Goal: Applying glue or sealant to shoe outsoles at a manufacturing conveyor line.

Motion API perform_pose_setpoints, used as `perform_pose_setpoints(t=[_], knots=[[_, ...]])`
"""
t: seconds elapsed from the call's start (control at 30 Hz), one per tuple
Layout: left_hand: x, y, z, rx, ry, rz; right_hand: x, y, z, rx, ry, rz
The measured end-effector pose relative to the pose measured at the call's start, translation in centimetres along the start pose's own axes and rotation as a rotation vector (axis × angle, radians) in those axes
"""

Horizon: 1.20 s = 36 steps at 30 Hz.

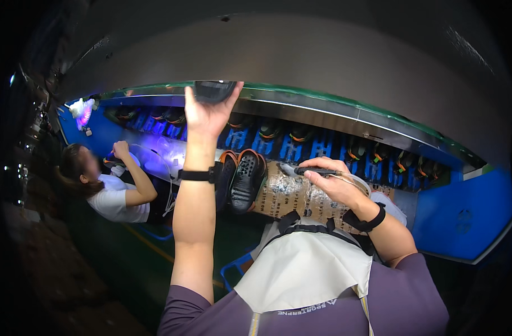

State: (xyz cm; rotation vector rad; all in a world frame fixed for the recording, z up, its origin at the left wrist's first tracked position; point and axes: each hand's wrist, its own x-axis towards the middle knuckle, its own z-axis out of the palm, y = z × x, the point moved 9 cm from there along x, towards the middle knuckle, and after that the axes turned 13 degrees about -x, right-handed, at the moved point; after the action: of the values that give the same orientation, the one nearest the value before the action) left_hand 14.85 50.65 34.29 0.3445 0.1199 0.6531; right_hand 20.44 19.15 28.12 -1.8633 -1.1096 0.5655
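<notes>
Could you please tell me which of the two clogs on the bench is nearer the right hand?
The right clog: it lies between the left clog, which is farther, and the right hand.

Has a narrow bench across the middle, partly covered in glossy brown paper. With that paper as dial centre, carries two black clogs at nine o'clock, side by side, edged in orange. At twelve, includes a row of blue racks bearing dark clogs. At eight, drops to green floor, marked with a yellow line.
</notes>
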Motion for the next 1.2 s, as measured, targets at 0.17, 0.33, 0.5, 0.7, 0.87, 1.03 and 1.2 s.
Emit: perform_pose_setpoints(t=[0.17,0.33,0.5,0.7,0.87,1.03,1.2], knots=[[-1.9,-0.6,-4.8,0.589,0.296,0.072,-0.6,2.3,0.1,-0.003,0.016,0.078],[-0.6,4.0,1.6,1.932,-0.122,1.024,-1.0,3.2,-0.2,0.006,0.021,0.152],[4.7,2.2,2.2,1.887,-0.304,0.808,-0.3,3.0,0.4,-0.018,0.002,0.213],[9.0,7.5,4.3,2.022,-0.319,1.083,-0.1,2.4,-0.1,-0.113,0.052,0.217],[14.4,18.8,-4.1,2.855,0.287,0.903,-0.3,2.6,-0.3,-0.101,0.045,0.253],[12.9,21.8,-3.1,2.783,0.111,0.734,-0.2,2.7,-0.4,-0.164,0.014,0.253],[9.2,25.2,-1.7,2.366,0.486,0.517,0.6,3.0,-0.5,-0.107,0.035,0.231]])
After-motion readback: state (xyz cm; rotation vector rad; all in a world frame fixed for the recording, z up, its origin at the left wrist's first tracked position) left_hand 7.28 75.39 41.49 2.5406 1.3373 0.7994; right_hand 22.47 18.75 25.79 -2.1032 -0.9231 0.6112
